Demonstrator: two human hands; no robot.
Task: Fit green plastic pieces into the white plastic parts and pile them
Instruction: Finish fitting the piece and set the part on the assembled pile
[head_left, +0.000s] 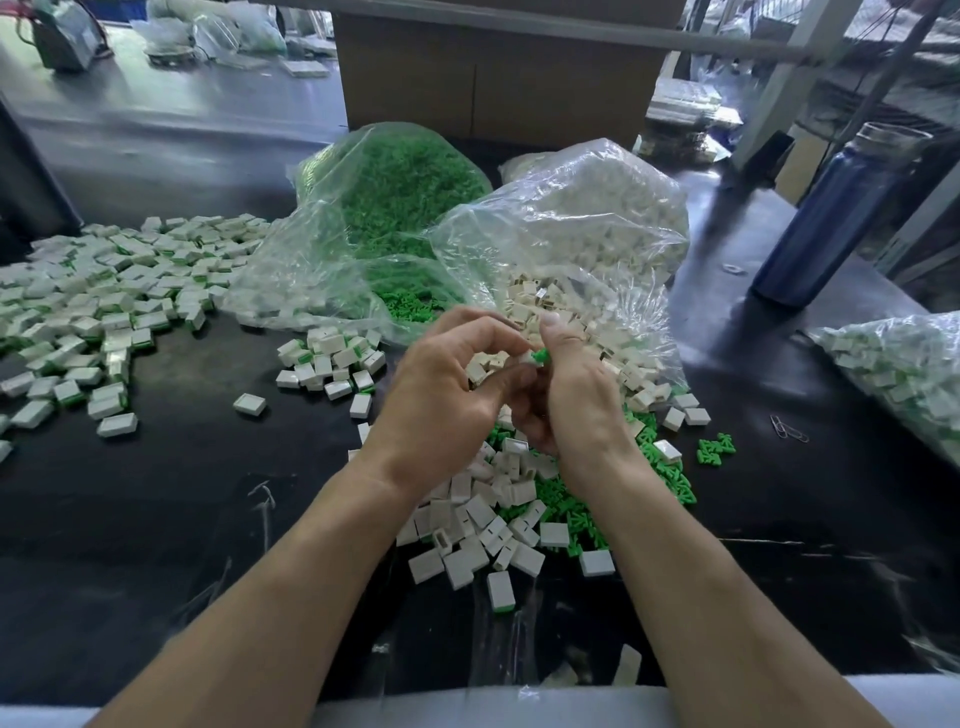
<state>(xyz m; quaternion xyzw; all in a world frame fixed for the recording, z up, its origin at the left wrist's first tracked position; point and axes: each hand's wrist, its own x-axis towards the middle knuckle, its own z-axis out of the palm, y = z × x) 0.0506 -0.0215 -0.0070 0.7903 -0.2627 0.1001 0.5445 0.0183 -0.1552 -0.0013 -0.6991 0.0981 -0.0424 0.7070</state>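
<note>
My left hand (441, 395) and my right hand (571, 395) meet above the dark table, fingers curled toward each other. A small green plastic piece (540, 356) shows between the fingertips, pinched by my right hand, with a bit of a white part beside it at my left fingers. Below the hands lies a loose heap of white plastic parts (483, 519) mixed with green pieces (670, 478). A spread pile of fitted white-and-green parts (104, 306) covers the table's left side.
An open clear bag of green pieces (395, 192) and another of white parts (587, 223) stand behind the hands. A third bag (904, 374) lies at the right edge. A blue bottle (831, 218) stands back right, a cardboard box (493, 67) behind, paper clips (789, 430) to the right.
</note>
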